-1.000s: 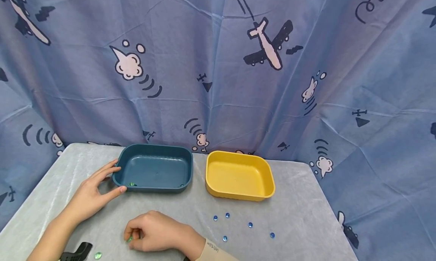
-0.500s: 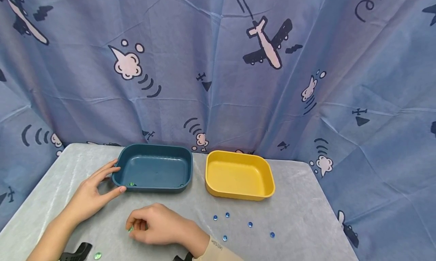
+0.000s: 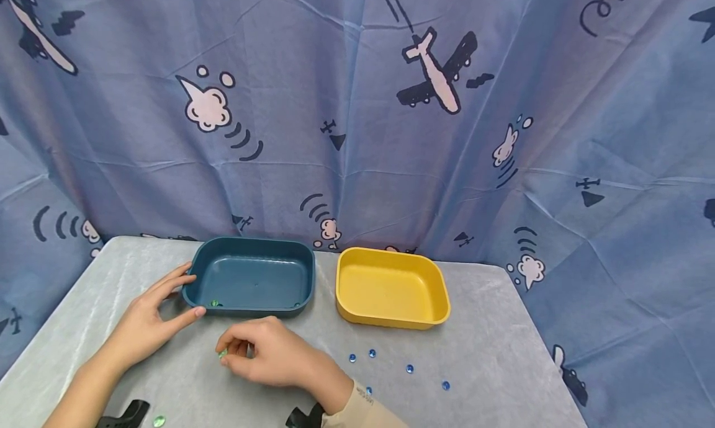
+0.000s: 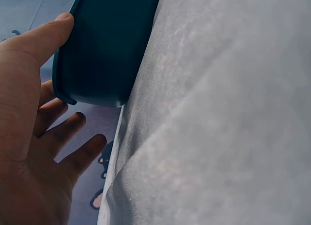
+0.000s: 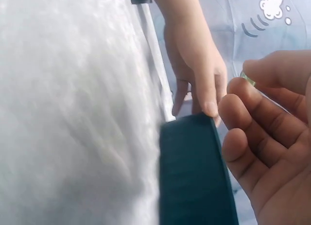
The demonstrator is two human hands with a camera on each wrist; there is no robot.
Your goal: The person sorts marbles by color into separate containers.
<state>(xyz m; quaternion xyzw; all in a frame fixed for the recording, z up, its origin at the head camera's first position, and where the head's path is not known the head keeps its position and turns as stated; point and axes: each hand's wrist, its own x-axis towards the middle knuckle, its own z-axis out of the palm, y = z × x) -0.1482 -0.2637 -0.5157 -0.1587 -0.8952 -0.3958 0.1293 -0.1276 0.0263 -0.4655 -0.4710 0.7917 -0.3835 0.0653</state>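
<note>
In the head view, my right hand [image 3: 276, 352] pinches a green glass gem [image 3: 223, 353] between thumb and fingertips, above the table just in front of the dark teal bin [image 3: 257, 311]. The right wrist view shows the green edge of this gem [image 5: 248, 79] at the tip of the thumb. My left hand [image 3: 146, 319] rests at the bin's left end, thumb on the front rim and spread fingers along its side. One green gem [image 3: 215, 303] lies inside the bin, near the front left corner; a small dark piece is beside the front right corner.
A yellow bin [image 3: 392, 321] stands right of the teal one. Several blue gems [image 3: 410, 369] lie scattered before it, one partly behind my right sleeve [image 3: 363, 409]. Another green gem [image 3: 159, 421] lies at the front left, beside a black wrist mount [image 3: 125, 415]. A patterned curtain [image 3: 357, 105] hangs behind.
My right hand has risen toward the teal bin and slightly right, carrying the green gem. My left hand keeps its place at the bin.
</note>
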